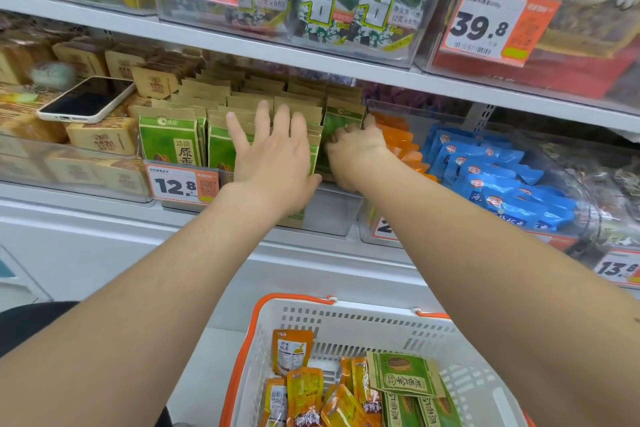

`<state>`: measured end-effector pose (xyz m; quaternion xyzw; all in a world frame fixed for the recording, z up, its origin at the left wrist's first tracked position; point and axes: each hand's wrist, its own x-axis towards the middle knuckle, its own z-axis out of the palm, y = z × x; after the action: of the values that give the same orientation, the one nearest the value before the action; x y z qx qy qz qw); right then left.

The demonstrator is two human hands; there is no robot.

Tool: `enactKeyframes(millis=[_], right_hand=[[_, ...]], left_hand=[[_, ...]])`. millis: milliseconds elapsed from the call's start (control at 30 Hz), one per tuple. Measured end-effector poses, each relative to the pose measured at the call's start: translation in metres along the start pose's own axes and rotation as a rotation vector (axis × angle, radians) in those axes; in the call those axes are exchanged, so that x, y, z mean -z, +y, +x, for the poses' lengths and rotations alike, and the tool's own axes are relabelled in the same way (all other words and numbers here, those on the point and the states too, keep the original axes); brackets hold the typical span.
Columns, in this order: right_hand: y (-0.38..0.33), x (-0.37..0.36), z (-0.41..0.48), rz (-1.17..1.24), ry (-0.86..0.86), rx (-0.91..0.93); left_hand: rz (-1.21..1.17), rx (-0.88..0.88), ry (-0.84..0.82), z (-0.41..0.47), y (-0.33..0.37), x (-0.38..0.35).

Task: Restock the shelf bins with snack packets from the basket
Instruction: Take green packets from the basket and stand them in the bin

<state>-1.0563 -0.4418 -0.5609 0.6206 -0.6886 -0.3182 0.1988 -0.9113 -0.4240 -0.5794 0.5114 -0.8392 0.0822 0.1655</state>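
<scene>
The left hand (273,152) was pressed, fingers spread, against the green packets (169,144); the rightmost packet (341,120) was gripped by the right hand (358,152), fingertips partly hidden.

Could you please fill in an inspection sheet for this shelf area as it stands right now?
Surface: white shelf, clear bins on it.
Job's things: green packets upright in the middle bin; orange packets and more green ones in the basket.
Clutter: smartphone lying on brown boxes, left.
Grippers: left hand flat against the green packets; right hand grips one green packet.
Cables: nothing seen.
Surroundings: blue packets right, seaweed packs above.
</scene>
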Motion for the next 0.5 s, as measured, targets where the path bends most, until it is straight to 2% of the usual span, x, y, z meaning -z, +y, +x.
enactKeyframes(millis=[100, 300, 400, 500], right_hand=[[0.005, -0.006, -0.016, 0.17, 0.13, -0.01], [-0.009, -0.046, -0.061, 0.651, 0.722, -0.123], [-0.021, -0.069, -0.1, 0.714, 0.95, -0.157], [-0.03, -0.099, -0.129, 0.733, 1.022, -0.155]], left_hand=[[-0.017, -0.038, 0.054, -0.009, 0.005, -0.003], [-0.07, -0.23, 0.363, -0.027, 0.024, -0.004], [0.0, -0.236, 0.42, -0.043, 0.037, -0.005], [0.021, -0.222, 0.416, -0.053, 0.048, -0.011]])
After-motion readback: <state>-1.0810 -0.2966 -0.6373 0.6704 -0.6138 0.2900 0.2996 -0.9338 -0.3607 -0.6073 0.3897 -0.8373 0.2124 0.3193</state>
